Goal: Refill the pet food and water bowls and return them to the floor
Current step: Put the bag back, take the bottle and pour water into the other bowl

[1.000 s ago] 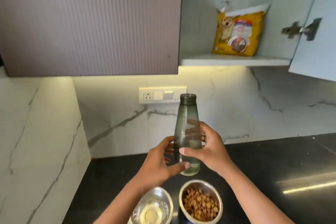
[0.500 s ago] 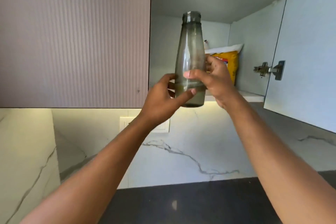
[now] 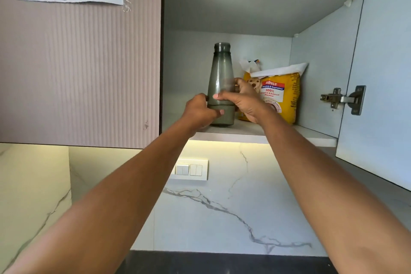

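A grey translucent water bottle (image 3: 220, 69) with a dark cap stands upright on the lower shelf (image 3: 240, 134) of the open wall cabinet. My left hand (image 3: 200, 113) grips its base from the left, thumb across the front. My right hand (image 3: 242, 101) wraps its lower body from the right. Just right of the bottle, on the same shelf, stands a yellow bag of adult dog food (image 3: 280, 93) with its top folded over. The food and water bowls are out of view.
The open cabinet door (image 3: 387, 73) hangs at the right with its hinge (image 3: 343, 99) showing. A closed ribbed door labelled WS 19 (image 3: 77, 62) is at the left. A switch panel (image 3: 191, 170) sits on the marble backsplash above the dark counter edge (image 3: 222, 262).
The view swung up from the counter and bowls to the cabinet. Both hands lifted the bottle from above the bowls and set it on the lower shelf beside the food bag.
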`<action>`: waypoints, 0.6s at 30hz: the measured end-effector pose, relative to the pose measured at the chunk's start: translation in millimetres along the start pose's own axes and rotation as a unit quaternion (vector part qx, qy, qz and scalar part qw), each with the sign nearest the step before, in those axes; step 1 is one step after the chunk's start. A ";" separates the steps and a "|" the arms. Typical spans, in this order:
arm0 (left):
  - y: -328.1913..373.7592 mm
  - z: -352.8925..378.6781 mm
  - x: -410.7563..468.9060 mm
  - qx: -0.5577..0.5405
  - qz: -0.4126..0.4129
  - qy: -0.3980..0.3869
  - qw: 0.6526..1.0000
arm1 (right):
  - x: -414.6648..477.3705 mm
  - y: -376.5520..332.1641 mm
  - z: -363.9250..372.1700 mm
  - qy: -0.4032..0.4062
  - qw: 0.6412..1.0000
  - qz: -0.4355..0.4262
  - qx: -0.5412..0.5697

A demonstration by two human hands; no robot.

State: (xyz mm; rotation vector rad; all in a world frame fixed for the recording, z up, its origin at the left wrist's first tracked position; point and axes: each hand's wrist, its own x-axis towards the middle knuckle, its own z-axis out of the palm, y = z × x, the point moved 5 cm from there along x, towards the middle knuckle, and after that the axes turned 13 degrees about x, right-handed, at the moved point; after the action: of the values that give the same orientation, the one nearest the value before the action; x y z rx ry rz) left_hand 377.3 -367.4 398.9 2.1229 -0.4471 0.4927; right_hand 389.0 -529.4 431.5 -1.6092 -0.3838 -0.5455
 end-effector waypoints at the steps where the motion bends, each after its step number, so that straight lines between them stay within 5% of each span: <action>1: 0.4 1.7 5.4 0.018 -0.012 0.003 1.000 | 6.8 5.9 0.9 -0.005 1.000 0.007 0.002; 9: 14.0 8.8 40.7 0.178 -0.088 -0.003 0.980 | 41.3 19.3 8.0 -0.037 0.994 0.069 -0.074; 18: 3.7 21.9 53.2 0.186 -0.111 0.020 0.976 | 57.5 30.6 3.9 -0.006 0.988 0.066 -0.140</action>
State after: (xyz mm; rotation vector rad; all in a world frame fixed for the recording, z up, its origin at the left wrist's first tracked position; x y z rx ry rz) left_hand 425.0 -394.6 416.4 2.4792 -0.0928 0.5190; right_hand 453.8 -533.0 437.8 -1.8935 -0.2150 -0.5046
